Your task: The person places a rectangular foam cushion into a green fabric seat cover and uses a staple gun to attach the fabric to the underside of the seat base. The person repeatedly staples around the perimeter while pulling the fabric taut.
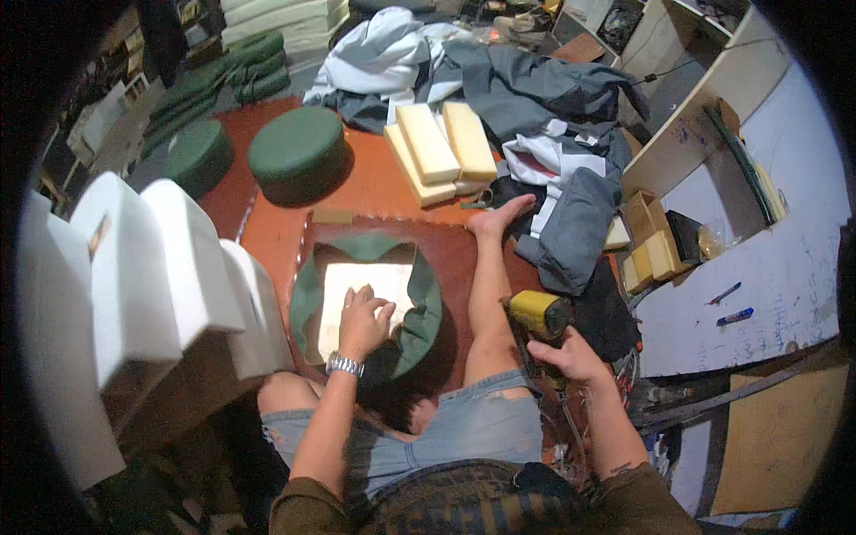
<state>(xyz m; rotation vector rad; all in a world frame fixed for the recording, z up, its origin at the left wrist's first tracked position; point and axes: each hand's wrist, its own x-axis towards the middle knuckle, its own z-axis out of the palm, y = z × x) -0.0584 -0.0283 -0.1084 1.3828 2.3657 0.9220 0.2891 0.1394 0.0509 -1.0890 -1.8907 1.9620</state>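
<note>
Left hand (363,328), fingers part-spread, over pale board (389,278) inside green cover (428,312) between the legs; right hand (575,358) wraps yellow staple gun (538,312) — slack edge could bunch if stapled untensioned.

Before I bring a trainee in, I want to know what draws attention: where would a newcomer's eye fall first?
Probably on the bright, pale squarish panel ringed by gathered dark-green fabric, just left of centre, with the left hand over it. Next might come the yellow-and-black hand-held tool in the right hand, further right, then the big white foam-like slabs along the left side.
</note>
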